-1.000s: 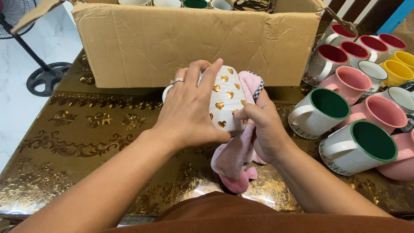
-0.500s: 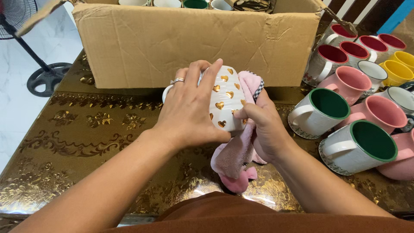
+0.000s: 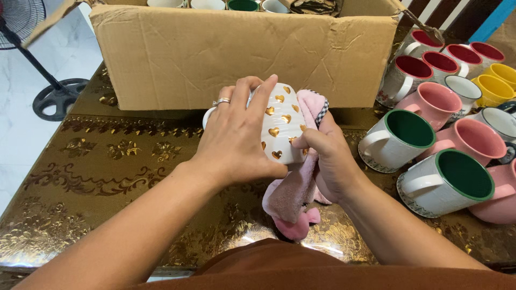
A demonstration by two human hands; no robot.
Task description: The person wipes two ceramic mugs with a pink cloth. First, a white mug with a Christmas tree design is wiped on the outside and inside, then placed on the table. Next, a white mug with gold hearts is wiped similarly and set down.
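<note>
While you've got that white mug with gold hearts [image 3: 280,126] up off the surface, honestly almost nothing has shifted over the last second. Your left hand [image 3: 235,140] sits in the same grip, fingers spread over the mug's side and thumb tucked underneath, ring [image 3: 221,100] and all. Your right hand [image 3: 328,159] has barely moved either, maybe a tiny nudge of the fingers pinching the pink cloth [image 3: 296,189] against the mug's rim end. So I'd say the rubbing is paused or going very slowly on that one spot, not moving round the mug.

Material-wise: the mug looks like glossy glazed ceramic, rounded and slightly ribbed, with shiny metallic hearts. The cloth is soft and fuzzy, with a checked trim up by your fingertips, and its tail hangs below your grip, bunched down toward the surface.

Right of your right hand there's a cluster of ceramic mugs lying on their sides, green [image 3: 396,140], pink [image 3: 434,104], red [image 3: 403,78] and yellow [image 3: 494,90] inside. Just beyond your grip stands a creased cardboard box [image 3: 242,53] with more mugs in it. The surface [image 3: 102,172] is a glossy brown-gold embossed floral cover.
</note>
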